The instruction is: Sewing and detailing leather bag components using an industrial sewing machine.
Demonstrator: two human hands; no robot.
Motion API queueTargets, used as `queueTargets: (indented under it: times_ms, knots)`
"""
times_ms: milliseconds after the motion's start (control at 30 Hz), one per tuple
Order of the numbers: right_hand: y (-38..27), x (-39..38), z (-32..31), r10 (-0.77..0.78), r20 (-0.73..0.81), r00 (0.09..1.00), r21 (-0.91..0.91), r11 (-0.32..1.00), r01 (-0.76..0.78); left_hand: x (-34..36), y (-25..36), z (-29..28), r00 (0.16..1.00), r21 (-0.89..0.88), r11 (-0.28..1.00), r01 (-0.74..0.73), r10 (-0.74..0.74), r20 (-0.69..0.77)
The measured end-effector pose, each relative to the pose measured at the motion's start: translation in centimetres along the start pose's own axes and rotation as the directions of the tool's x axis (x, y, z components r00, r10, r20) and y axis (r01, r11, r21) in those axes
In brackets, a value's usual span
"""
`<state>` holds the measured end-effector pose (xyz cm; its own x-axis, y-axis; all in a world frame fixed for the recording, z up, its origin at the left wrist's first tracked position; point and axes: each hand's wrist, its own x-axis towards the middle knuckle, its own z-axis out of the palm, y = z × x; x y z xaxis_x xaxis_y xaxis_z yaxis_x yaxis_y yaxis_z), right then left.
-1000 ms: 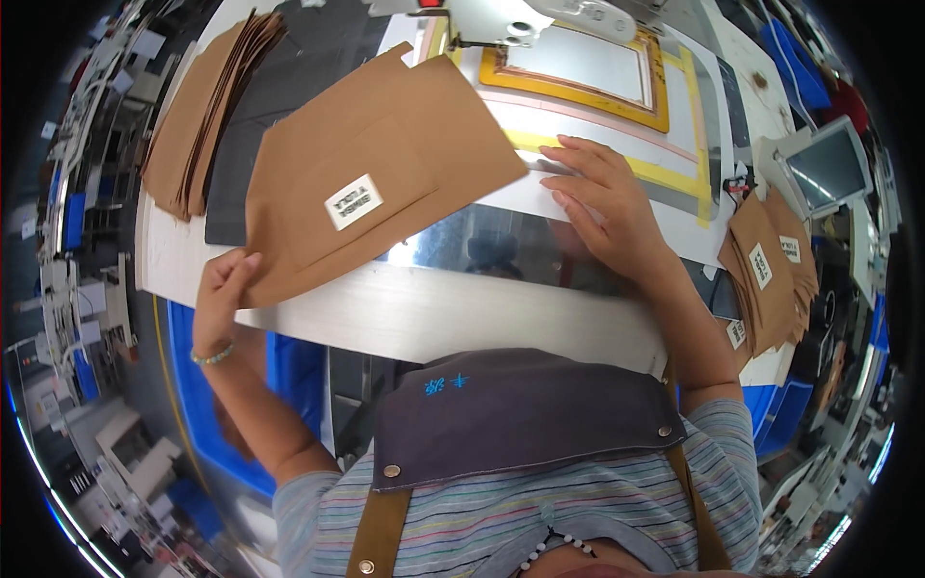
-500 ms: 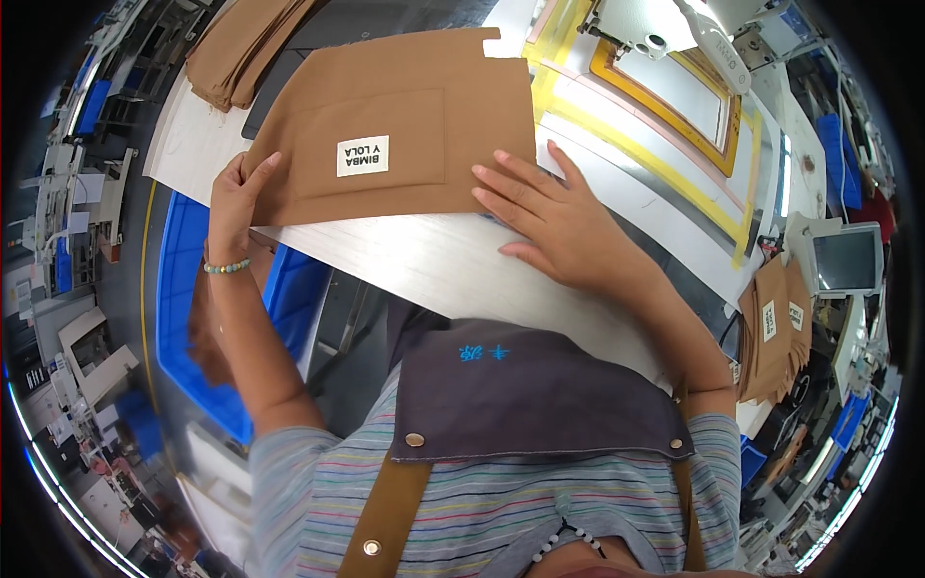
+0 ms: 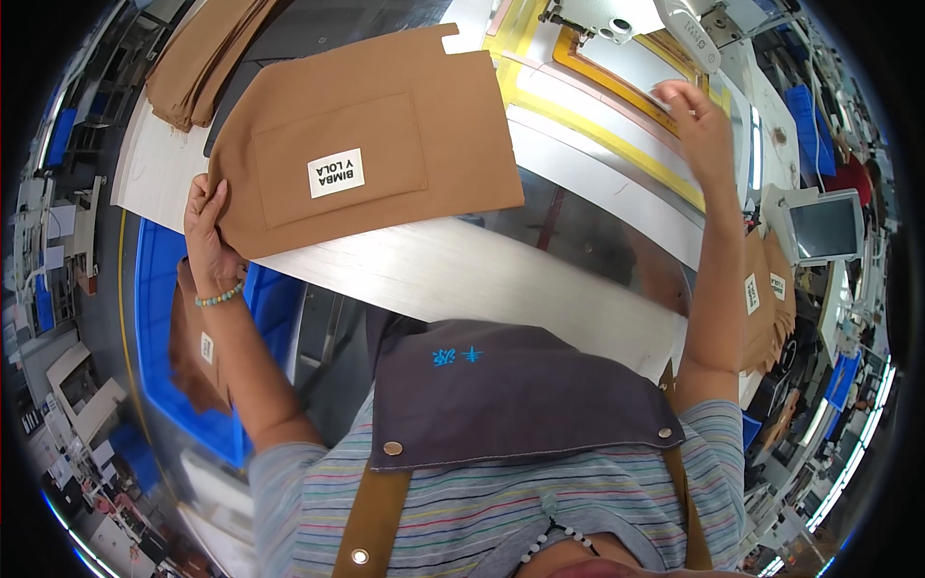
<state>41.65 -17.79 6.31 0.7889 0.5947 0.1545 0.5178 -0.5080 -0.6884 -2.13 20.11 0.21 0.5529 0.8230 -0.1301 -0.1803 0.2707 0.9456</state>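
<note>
From the head camera we look down on a pale desk (image 3: 453, 275) with a shiny metal plate toward its far side, set in a crowded workshop. At its far edge a sewing machine (image 3: 674, 24) stands over a yellow-framed template (image 3: 617, 91). A stack of brown fabric pieces (image 3: 207, 53) lies at the far left corner, and a small monitor (image 3: 824, 226) sits off to the right, with more brown pieces (image 3: 766, 299) stacked below it. To our left, beside the desk, a blue bin (image 3: 159, 318) holds further brown pieces.

The near edge of the desk runs slantwise in front of our apron, and the strip of wood and metal between that edge and the fabric lies bare. The left edge of the desk ends just where the bin begins.

A brown fabric panel (image 3: 371, 140) with a sewn pocket and a white label (image 3: 336, 173) lies flat on the desk, its near left corner reaching over the edge. Our left hand (image 3: 210, 241) grips that corner, the fingers (image 3: 202, 207) closed around the cloth. Our right hand (image 3: 699, 130) is well apart from the panel, up at the yellow template, its fingers spread and loosely curved; we cannot tell whether they touch the frame, and they hold nothing.
</note>
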Motion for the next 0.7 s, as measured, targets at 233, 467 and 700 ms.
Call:
queueTargets:
  times_ms: [233,467,700]
  knots:
    - [2.3,5.0,-0.5,-0.034,-0.106,0.994,0.444,0.893,0.078,-0.1,-0.5,-0.5,0.992,-0.035,0.997,-0.071,0.074,0.102]
    - [0.9,7.2,0.2,0.062,-0.130,0.990,0.723,0.689,0.052,-0.4,-0.9,-0.3,0.991,-0.059,0.992,-0.111,0.115,0.072]
    - [0.4,7.0,-0.1,0.052,-0.248,0.967,0.635,0.763,0.122,-0.3,-1.0,-0.4,0.989,-0.077,0.990,-0.120,0.126,0.075]
